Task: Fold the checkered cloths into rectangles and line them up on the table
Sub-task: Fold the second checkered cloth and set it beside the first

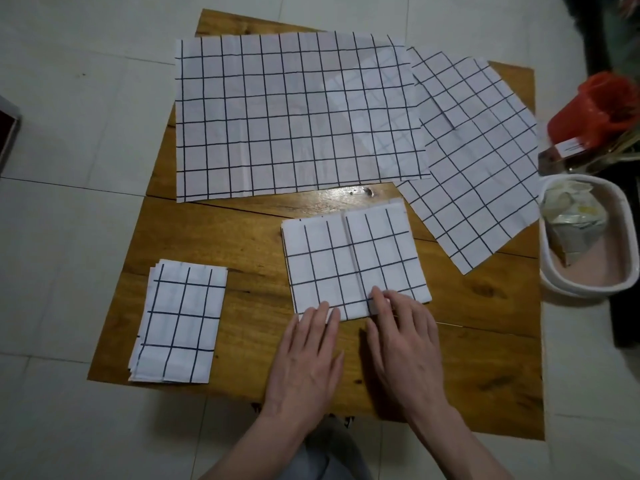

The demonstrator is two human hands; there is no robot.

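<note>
Pale floor tiles (86,140) surround a low wooden table (249,237) that carries four checkered cloths. One finished rectangle (180,322) lies at the table's near left corner. A half-folded cloth (353,258) lies near the middle, toward the near edge. One large unfolded cloth (294,116) covers the far side, and a second unfolded cloth (478,161) lies askew at the far right edge, tucked partly under the first.

The left hand (308,362) rests flat, fingers straight, fingertips on the near edge of the half-folded cloth. The right hand (401,341) is slightly curled, fingertips pressing the same edge just beside the centre crease; neither grip encloses anything.

Judged from this layout, the step in hand is the next fold. Align the grid lines and edges before creasing, keep the layers square, and press outward from the crease. The result should match the finished rectangle.

Off the table's right edge stand a white tub (588,237) holding crumpled wrappers and a red container (595,109).
</note>
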